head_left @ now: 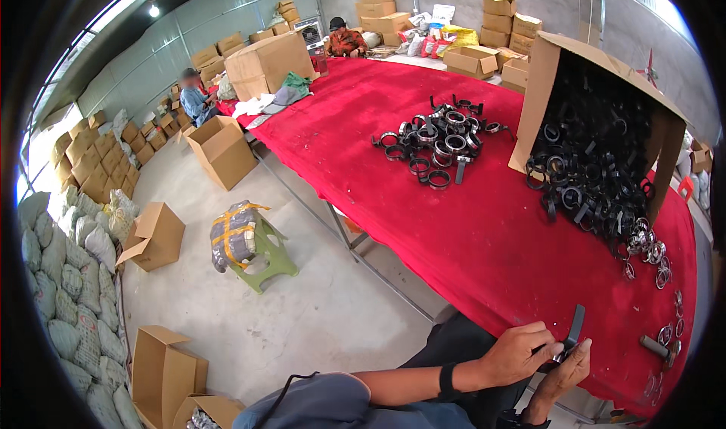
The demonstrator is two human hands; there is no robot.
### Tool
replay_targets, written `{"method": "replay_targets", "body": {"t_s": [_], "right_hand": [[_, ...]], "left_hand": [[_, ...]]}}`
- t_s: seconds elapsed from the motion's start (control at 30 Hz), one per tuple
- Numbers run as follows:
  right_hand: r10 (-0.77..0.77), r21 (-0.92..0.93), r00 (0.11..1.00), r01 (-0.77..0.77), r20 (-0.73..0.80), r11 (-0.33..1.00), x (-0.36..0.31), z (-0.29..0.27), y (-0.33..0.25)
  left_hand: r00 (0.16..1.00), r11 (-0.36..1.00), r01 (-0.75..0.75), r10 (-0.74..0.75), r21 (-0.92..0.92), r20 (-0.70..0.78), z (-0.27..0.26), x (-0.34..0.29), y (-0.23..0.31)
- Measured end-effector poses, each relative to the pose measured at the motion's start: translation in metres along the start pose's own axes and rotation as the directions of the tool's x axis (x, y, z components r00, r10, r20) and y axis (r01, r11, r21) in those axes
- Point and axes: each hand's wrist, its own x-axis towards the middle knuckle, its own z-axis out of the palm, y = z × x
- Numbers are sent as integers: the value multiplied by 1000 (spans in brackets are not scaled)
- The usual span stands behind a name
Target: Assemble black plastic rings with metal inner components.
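Observation:
Near the table's front edge, my left hand (516, 355) and my right hand (566, 372) meet around a small black part with a flat strip (577, 323) that sticks up past the fingers. Both hands are closed on it; the rest of the part is mostly hidden. It resembles the black ring-shaped parts with flat tabs (446, 138) heaped on the red cloth ahead. More black parts (597, 149) spill from a tipped carton (529, 119) at the right. Silver metal rings (643, 240) lie at its mouth. A dark cylindrical piece (654, 346) rests right of my hands among loose rings.
The red-covered table (363, 142) runs far ahead, with a large carton (268, 65) and cloths at its far end. A green stool (270, 259) with a wrapped cushion stands on the floor. Open cartons (221, 151) and stacked sacks (64, 300) lie left. Two people sit farther off.

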Motion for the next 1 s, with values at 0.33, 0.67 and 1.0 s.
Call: {"method": "replay_targets", "body": {"t_s": [0.33,0.67,1.0], "right_hand": [[22,29,997,-20,-74,999,6,10,0],[15,87,994,-6,-108,996,11,16,-7],[167,236,980,-136,-113,962,28,4,10]], "left_hand": [[903,908,-264,351,326,-248,8,19,1],[898,923,-298,358,245,-257,15,20,-1],[995,996,-89,88,-22,-39,7,13,-5]]}}
